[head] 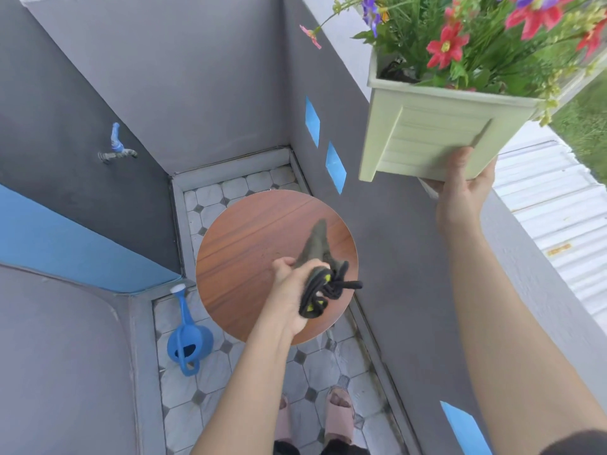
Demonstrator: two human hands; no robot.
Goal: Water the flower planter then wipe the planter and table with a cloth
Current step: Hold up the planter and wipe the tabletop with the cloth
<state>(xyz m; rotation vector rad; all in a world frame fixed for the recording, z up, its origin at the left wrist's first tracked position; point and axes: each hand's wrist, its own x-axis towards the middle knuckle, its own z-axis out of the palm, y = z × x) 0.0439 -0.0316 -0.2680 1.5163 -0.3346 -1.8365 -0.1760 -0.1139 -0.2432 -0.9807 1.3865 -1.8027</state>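
My right hand (461, 188) holds the pale green flower planter (423, 136) from below, lifted and tilted at the upper right, above the grey wall. Red and purple flowers fill it. My left hand (290, 290) is shut on a dark cloth (320, 257) with yellow marks, bunched over the near right part of the round wooden table (243, 257). One end of the cloth trails onto the tabletop. A blue watering can (189, 339) stands on the tiled floor, left of the table.
Grey walls (197, 77) close in the narrow tiled corner on three sides. A tap (116, 149) sticks out of the left wall. A low wall ledge (542, 274) runs along the right, with a corrugated roof beyond. My feet (328, 418) stand just behind the table.
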